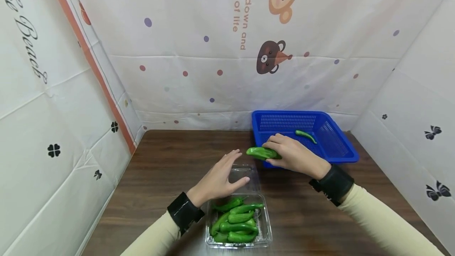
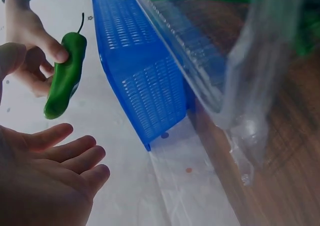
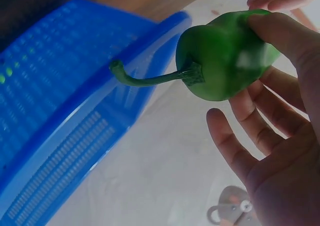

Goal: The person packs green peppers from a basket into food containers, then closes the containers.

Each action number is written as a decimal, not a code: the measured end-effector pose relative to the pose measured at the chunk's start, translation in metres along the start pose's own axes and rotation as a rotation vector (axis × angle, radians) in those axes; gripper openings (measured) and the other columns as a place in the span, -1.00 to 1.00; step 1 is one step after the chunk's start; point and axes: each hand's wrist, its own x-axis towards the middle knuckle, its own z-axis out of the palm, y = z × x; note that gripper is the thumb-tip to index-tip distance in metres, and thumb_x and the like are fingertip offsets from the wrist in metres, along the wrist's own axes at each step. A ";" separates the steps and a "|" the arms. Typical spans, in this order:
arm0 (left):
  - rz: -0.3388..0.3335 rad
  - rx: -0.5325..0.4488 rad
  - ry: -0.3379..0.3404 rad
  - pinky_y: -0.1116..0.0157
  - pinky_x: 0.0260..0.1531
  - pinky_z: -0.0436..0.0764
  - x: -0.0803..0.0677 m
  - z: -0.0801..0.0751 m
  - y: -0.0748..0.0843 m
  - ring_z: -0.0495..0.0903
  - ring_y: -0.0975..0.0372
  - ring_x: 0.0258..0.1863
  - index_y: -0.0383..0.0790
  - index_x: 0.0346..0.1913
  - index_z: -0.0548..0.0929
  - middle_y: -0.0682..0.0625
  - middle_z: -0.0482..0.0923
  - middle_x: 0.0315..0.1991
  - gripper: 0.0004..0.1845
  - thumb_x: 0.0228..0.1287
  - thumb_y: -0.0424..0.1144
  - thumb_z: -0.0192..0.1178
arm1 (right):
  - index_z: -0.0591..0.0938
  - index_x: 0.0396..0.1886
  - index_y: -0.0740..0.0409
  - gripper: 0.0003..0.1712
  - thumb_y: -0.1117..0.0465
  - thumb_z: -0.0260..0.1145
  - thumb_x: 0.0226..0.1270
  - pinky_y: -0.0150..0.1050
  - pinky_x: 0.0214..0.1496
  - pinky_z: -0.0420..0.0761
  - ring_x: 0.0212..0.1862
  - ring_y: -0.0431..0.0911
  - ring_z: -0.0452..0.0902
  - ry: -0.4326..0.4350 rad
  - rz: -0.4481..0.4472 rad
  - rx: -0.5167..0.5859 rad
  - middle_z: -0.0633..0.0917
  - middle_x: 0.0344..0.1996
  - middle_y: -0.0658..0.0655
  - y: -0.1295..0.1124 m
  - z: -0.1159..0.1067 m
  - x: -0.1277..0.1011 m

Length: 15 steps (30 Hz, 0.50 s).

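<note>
A brown wooden table (image 1: 170, 161) stands between white printed sheets (image 1: 199, 70). At its far right corner sits a blue basket (image 1: 332, 145); the right hand (image 1: 295, 155) pinches a green pepper (image 1: 262, 153) above the basket's near-left rim. The left hand (image 1: 217, 179), fingers straight, hovers over a clear tray (image 1: 264, 232) at the near edge.

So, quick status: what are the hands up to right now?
Right hand holds a green pepper at the blue basket's near rim. Left hand open, empty, over the clear tray of peppers. One pepper in basket. Nothing in the way.
</note>
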 end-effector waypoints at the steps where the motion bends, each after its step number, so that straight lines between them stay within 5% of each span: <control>1: -0.001 -0.005 0.000 -0.04 0.45 0.33 -0.003 -0.001 0.000 0.10 0.13 0.59 -0.13 0.60 0.21 -0.06 0.13 0.61 -0.13 0.42 0.23 0.22 | 0.72 0.02 0.16 -0.52 0.10 0.64 0.14 -0.26 -0.26 0.50 -0.25 -0.17 0.40 -0.001 -0.004 0.005 0.60 -0.21 0.02 -0.003 0.000 0.000; 15: 0.008 -0.042 0.009 -0.06 0.48 0.26 -0.030 -0.009 -0.001 0.09 0.08 0.60 -0.16 0.61 0.19 -0.06 0.12 0.61 -0.13 0.42 0.20 0.23 | 0.70 0.07 0.14 -0.48 0.13 0.64 0.13 -0.21 -0.22 0.56 -0.21 -0.15 0.45 0.050 -0.052 0.050 0.61 -0.16 0.02 -0.040 0.007 0.001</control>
